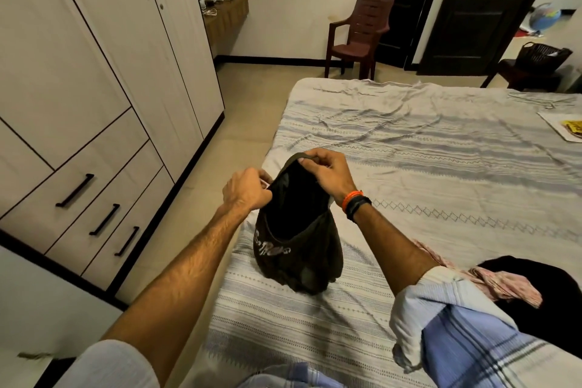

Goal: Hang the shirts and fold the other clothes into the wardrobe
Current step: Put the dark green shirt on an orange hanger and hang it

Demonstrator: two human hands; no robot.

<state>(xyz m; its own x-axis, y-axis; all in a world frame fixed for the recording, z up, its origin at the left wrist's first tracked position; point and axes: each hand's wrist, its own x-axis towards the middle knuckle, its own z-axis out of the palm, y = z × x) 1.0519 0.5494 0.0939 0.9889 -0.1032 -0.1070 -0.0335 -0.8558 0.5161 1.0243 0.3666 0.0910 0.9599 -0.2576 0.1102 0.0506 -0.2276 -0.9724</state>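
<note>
The left hand [247,187] and right hand [327,172] are each pinching the top edge of a dark garment [297,230] — it is hanging upright, long axis vertical, its lower end resting on the bed [441,151] — with the closed wardrobe [94,72] lying to the left.

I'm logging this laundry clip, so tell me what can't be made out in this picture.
All in the head view:
- Dark garment: its type; it hangs bunched from the left hand and right hand, and its white lettering is creased.
- Wardrobe: the inside; its doors are shut.
- Black cloth: partly cut off by the right edge and covered by the pink cloth.
- Basket: its contents; too small.
</note>
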